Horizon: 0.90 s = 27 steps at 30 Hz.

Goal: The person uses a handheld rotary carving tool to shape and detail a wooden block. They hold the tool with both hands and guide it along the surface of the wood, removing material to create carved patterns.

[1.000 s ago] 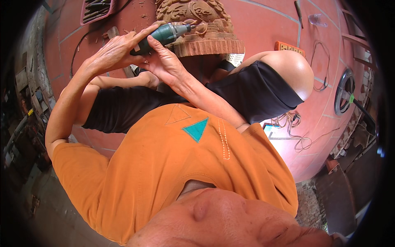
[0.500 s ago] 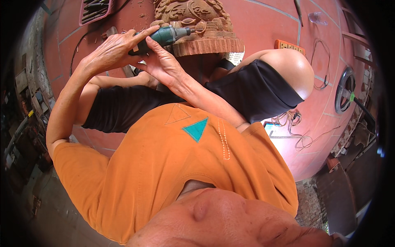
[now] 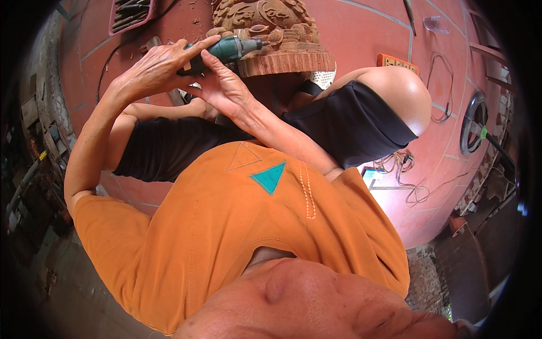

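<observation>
A green rotary tool (image 3: 228, 50) with a grey nose lies across in front of a brown wood carving (image 3: 265, 22). The carving has curled relief and stands on a thick, rough-edged base (image 3: 288, 63). At the tool's rear, my left hand (image 3: 161, 65) has its fingers wrapped over the body from above. My right hand (image 3: 224, 93) grips from the near side, thumb up against the green housing; part of its grasp is hidden. The tool's thin tip is at the carved surface just above the base, but whether it touches is too small to tell.
A pink basket (image 3: 151, 12) of carving tools sits at the far left. Beyond my right knee lies an orange power strip (image 3: 398, 63). Farther right are loose cords (image 3: 403, 164), a clear plastic cup (image 3: 435, 25) and a black ring-shaped object (image 3: 467, 127). Wood chips lie near the carving.
</observation>
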Tool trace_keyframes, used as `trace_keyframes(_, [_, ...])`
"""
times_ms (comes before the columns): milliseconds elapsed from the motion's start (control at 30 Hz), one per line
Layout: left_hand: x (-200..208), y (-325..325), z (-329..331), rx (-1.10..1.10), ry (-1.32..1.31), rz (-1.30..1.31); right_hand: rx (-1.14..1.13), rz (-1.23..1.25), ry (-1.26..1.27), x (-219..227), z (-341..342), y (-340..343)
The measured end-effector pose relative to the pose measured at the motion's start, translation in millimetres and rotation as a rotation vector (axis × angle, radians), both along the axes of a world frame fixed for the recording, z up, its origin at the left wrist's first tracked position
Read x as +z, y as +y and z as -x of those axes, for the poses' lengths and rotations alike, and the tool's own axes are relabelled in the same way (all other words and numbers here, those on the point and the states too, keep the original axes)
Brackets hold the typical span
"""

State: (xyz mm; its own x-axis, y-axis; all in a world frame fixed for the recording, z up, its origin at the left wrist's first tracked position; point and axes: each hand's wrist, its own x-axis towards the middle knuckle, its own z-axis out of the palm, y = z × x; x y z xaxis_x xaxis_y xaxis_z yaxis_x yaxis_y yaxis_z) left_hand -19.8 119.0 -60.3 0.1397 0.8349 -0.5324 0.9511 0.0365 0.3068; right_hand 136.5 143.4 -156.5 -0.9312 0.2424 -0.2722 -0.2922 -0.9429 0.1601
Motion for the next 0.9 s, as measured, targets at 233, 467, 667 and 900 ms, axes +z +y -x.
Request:
trace_keyframes(233, [-0.2, -0.6, -0.6, 0.004, -0.004, -0.016, -0.007, 0.006, -0.025, -0.1, 1.6, -1.1])
trace_keyframes(467, [2.3, 1.2, -3.5, 0.006, -0.006, -0.037, -0.008, 0.01, -0.029, -1.9, 1.6, -0.6])
trace_keyframes(667, [-3.0, -1.7, -0.9, -0.006, 0.004, -0.101, -0.006, -0.007, -0.016, -6.1, 1.7, -0.8])
trace_keyframes(900, [-2.3, -0.7, -1.0, -0.017, 0.01, -0.11, -0.028, -0.012, 0.0, -6.7, 2.0, 0.6])
